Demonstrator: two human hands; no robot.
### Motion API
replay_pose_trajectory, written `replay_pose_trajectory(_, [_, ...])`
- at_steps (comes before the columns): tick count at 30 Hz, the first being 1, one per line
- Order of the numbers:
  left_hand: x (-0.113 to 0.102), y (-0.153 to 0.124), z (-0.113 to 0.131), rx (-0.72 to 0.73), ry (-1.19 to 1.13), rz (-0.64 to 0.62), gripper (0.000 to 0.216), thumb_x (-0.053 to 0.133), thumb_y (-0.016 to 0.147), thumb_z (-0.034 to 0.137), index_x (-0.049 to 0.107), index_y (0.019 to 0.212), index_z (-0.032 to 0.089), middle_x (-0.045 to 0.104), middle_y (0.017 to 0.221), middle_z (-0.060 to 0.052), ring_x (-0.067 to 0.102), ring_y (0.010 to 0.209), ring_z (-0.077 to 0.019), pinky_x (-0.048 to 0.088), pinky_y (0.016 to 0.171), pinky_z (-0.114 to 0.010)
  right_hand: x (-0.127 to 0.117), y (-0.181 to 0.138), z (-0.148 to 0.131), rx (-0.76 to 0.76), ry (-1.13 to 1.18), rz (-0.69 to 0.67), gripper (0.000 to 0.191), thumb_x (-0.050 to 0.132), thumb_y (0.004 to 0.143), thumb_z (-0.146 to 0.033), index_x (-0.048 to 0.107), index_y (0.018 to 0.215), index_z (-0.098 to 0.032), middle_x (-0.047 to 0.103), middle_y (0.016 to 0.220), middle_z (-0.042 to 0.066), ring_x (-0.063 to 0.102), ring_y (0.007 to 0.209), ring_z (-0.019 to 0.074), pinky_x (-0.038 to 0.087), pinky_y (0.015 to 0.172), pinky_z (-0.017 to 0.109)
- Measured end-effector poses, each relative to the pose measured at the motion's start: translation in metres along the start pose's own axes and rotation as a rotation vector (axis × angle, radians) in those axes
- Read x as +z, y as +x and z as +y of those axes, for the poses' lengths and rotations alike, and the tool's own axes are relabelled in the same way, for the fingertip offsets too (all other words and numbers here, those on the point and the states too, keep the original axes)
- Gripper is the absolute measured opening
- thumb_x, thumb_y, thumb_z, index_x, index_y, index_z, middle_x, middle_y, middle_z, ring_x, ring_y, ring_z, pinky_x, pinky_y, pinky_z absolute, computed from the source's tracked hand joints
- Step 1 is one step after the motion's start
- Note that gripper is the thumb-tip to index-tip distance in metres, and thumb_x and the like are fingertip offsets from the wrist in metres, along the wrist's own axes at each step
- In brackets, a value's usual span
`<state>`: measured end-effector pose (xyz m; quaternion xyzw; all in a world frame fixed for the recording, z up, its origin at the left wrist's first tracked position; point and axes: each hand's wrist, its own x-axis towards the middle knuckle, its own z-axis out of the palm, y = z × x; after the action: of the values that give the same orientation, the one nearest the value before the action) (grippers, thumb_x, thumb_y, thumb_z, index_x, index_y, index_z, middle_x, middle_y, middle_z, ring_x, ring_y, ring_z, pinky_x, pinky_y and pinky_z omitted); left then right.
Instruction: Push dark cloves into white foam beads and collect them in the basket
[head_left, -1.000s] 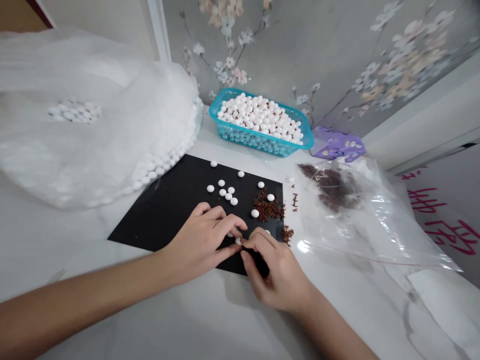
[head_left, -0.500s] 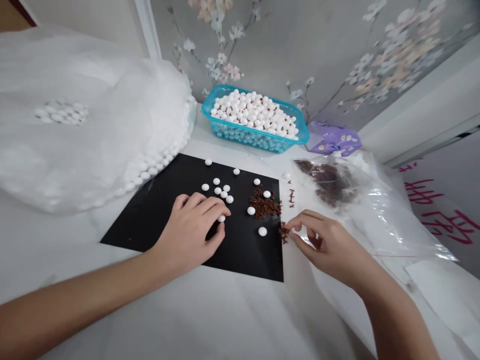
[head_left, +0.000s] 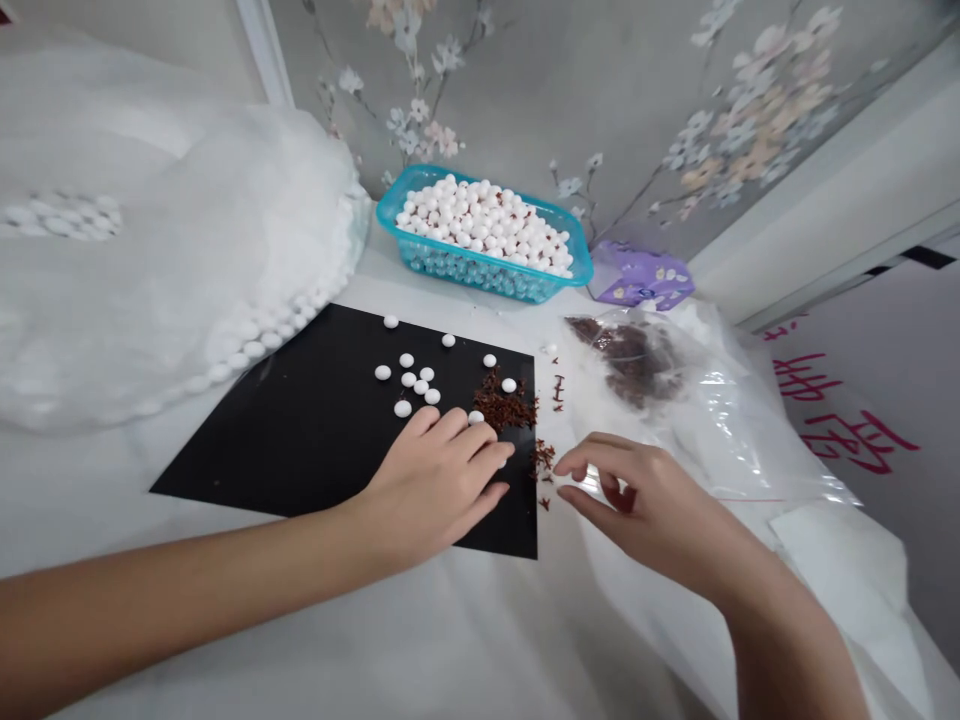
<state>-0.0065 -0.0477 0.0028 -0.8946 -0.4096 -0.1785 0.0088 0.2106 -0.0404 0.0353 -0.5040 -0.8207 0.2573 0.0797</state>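
White surface point(head_left: 360, 630), black mat point(head_left: 300, 425): the left hand point(head_left: 444, 478) has just slid toward 3 o'clock, leaving one white ball point(head_left: 403, 409) near the bunch, so work moves to another ball point(head_left: 502, 464), mostly hidden by that hand's bent fingers; I cannot tell if they grip it. The right hand point(head_left: 641, 485) has its fingers a bit apart, nothing seen between, with brown bits point(head_left: 541, 458) at their 10 o'clock.
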Motion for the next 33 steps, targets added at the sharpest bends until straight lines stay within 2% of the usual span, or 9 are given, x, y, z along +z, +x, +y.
replay_pose_trajectory(4, [0.006, 0.0, -0.004, 0.001, 0.007, 0.023, 0.02, 0.044, 0.09, 0.02, 0.063, 0.094, 0.021, 0.065, 0.086, 0.001, 0.049, 0.073, -0.0164, 0.026, 0.065, -0.033, 0.003, -0.003, -0.001, -0.052, 0.068, -0.068, 0.015, 0.053, 0.081, -0.013, 0.062, 0.079, -0.025, 0.062, 0.08, -0.002, 0.054, 0.056, 0.0088, 0.044, 0.049, 0.021])
replay_pose_trajectory(8, [0.006, -0.003, -0.009, -0.07, -0.148, 0.024, 0.019, 0.044, 0.091, 0.021, 0.062, 0.096, 0.021, 0.068, 0.084, 0.002, 0.052, 0.075, -0.0139, 0.028, 0.07, -0.032, 0.011, 0.002, -0.003, -0.08, 0.099, -0.059, 0.017, 0.052, 0.082, -0.009, 0.059, 0.072, -0.022, 0.06, 0.075, -0.002, 0.055, 0.061, 0.0093, 0.043, 0.052, 0.021])
replay_pose_trajectory(10, [0.006, -0.003, -0.01, -0.117, -0.231, 0.014, 0.015, 0.049, 0.088, 0.024, 0.062, 0.095, 0.021, 0.067, 0.078, 0.003, 0.053, 0.072, -0.0129, 0.029, 0.07, -0.031, 0.016, 0.005, -0.004, -0.095, 0.113, 0.092, 0.014, 0.052, 0.083, -0.011, 0.059, 0.077, -0.021, 0.059, 0.076, -0.001, 0.051, 0.056, 0.0081, 0.042, 0.05, 0.021])
replay_pose_trajectory(13, [0.007, -0.001, -0.012, -0.196, -0.348, -0.02, 0.009, 0.059, 0.081, 0.029, 0.065, 0.085, 0.023, 0.066, 0.071, 0.005, 0.053, 0.071, -0.0122, 0.029, 0.071, -0.03, 0.03, 0.01, -0.006, -0.142, 0.148, 0.416, 0.007, 0.055, 0.083, -0.014, 0.059, 0.082, -0.02, 0.057, 0.077, 0.0, 0.047, 0.052, 0.0074, 0.04, 0.047, 0.021])
replay_pose_trajectory(15, [0.007, 0.0, -0.013, -0.232, -0.406, -0.041, 0.006, 0.061, 0.079, 0.029, 0.066, 0.08, 0.025, 0.067, 0.073, 0.007, 0.054, 0.072, -0.0119, 0.029, 0.073, -0.031, 0.04, 0.013, -0.009, -0.182, 0.178, 0.497, 0.007, 0.054, 0.083, -0.014, 0.058, 0.084, -0.019, 0.057, 0.078, 0.001, 0.05, 0.057, 0.0083, 0.041, 0.049, 0.021])
replay_pose_trajectory(19, [0.008, 0.0, -0.015, -0.229, -0.443, -0.06, 0.007, 0.06, 0.08, 0.029, 0.066, 0.081, 0.027, 0.07, 0.078, 0.01, 0.054, 0.073, -0.0116, 0.028, 0.073, -0.032, 0.055, 0.018, -0.015, -0.233, 0.175, 0.462, 0.013, 0.047, 0.087, -0.011, 0.058, 0.087, -0.018, 0.057, 0.082, 0.004, 0.055, 0.067, 0.0107, 0.045, 0.055, 0.021])
replay_pose_trajectory(22, [0.008, -0.001, -0.014, -0.222, -0.429, -0.057, 0.007, 0.059, 0.081, 0.029, 0.065, 0.082, 0.027, 0.069, 0.078, 0.009, 0.054, 0.073, -0.0117, 0.028, 0.073, -0.032, 0.058, 0.02, -0.015, -0.265, 0.143, 0.441, 0.015, 0.044, 0.088, -0.011, 0.057, 0.087, -0.018, 0.056, 0.083, 0.005, 0.055, 0.068, 0.0114, 0.047, 0.057, 0.022])
replay_pose_trajectory(27, [0.006, -0.001, -0.012, -0.296, -0.423, -0.031, 0.018, 0.061, 0.08, 0.028, 0.053, 0.095, 0.023, 0.071, 0.082, 0.008, 0.054, 0.077, -0.0149, 0.03, 0.074, -0.031, 0.057, 0.021, -0.013, -0.315, 0.121, 0.383, 0.015, 0.043, 0.088, -0.009, 0.057, 0.089, -0.015, 0.056, 0.086, 0.007, 0.056, 0.072, 0.0125, 0.047, 0.06, 0.023])
replay_pose_trajectory(33, [0.006, 0.0, -0.011, -0.307, -0.454, -0.037, 0.019, 0.061, 0.08, 0.029, 0.047, 0.092, 0.023, 0.071, 0.081, 0.01, 0.055, 0.081, -0.0154, 0.029, 0.073, -0.031, 0.056, 0.016, -0.013, -0.336, 0.172, 0.322, 0.016, 0.045, 0.084, -0.007, 0.054, 0.094, -0.016, 0.054, 0.086, 0.006, 0.051, 0.065, 0.0111, 0.042, 0.051, 0.022])
